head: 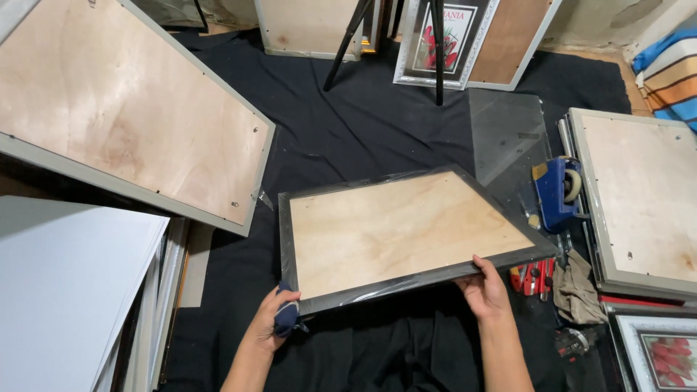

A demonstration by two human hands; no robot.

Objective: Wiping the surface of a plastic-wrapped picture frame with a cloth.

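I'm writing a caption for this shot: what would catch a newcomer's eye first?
First, the dark picture frame lying face down at centre on the black cloth, its plywood back up. The right hand grips its near edge, and the left hand holds a dark blue rag at its near left corner. A blue tape dispenser sits to the right.

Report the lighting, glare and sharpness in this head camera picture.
Head view: bright, even light on the dark-edged frame; faint glare on the clear sheet beside it; dark cloth swallows shadow detail; left hand and right hand sharp; straight edges bow slightly near the corners.
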